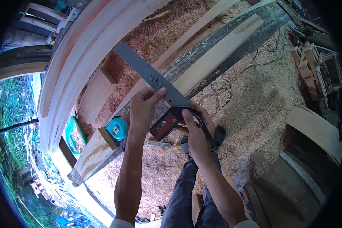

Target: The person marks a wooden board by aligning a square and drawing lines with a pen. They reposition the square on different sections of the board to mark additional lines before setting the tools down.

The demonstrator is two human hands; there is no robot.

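Observation:
A steel try square (148, 74) with a red and black stock (165, 123) lies across a long pale wooden plank (216, 49). My left hand (144, 108) presses on the blade near the plank's edge, thumb stretched onto the metal. My right hand (195, 135) grips a dark pencil (205, 131) with its tip at the blade's edge, next to the stock. A teal tape measure (117, 128) rests on the plank just left of my left wrist.
Sawdust and shavings (254, 106) cover the floor. Stacked curved boards (76, 60) run along the left. Wooden frames (311, 60) stand at the right, a plank end (91, 155) juts lower left, and my legs and shoes (201, 144) are below.

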